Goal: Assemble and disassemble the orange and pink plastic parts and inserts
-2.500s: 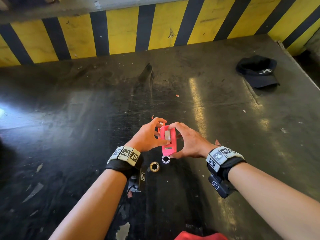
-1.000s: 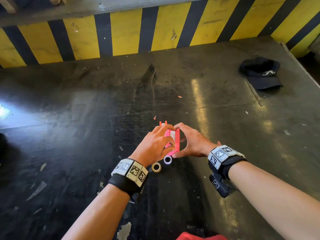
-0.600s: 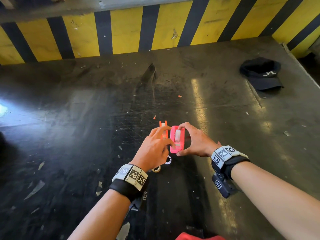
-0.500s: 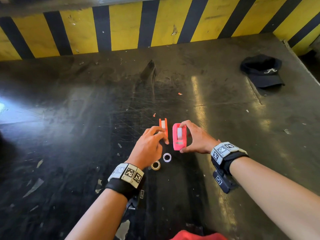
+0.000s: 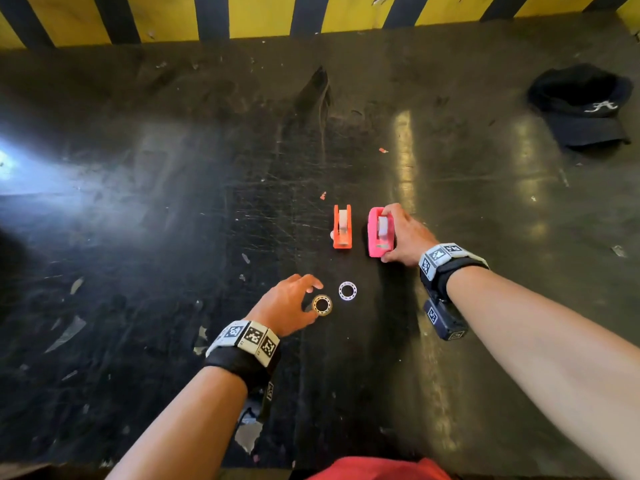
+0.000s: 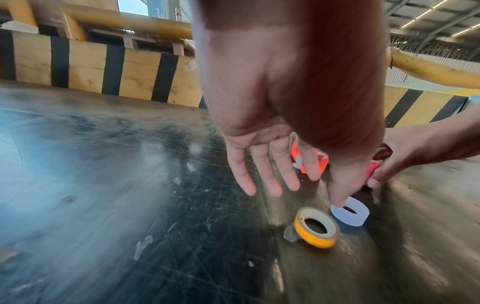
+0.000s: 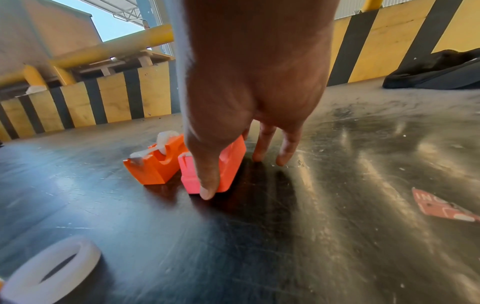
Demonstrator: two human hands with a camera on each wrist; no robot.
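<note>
An orange tape dispenser (image 5: 342, 226) (image 7: 155, 166) stands on the dark table with a white roll in it. Just right of it stands a pink dispenser (image 5: 375, 233) (image 7: 189, 174). My right hand (image 5: 394, 237) (image 7: 233, 176) pinches the pink one end to end between thumb and forefinger, while its other fingers touch the table. My left hand (image 5: 304, 296) (image 6: 298, 185) hovers with straight, spread fingers over a yellow tape roll (image 5: 322, 304) (image 6: 315, 227) and holds nothing. A white roll (image 5: 347, 291) (image 6: 350, 211) (image 7: 49, 267) lies beside the yellow one.
A black cap (image 5: 581, 105) lies at the back right. A yellow and black striped wall (image 5: 259, 15) closes the far edge. Small red scraps (image 5: 382, 150) (image 7: 441, 207) lie on the scratched table (image 5: 173, 237). Red cloth (image 5: 374, 469) shows at the near edge.
The two dispensers were held together and now stand apart on the table. My left hand let go of the orange one and drew back over the yellow roll.
</note>
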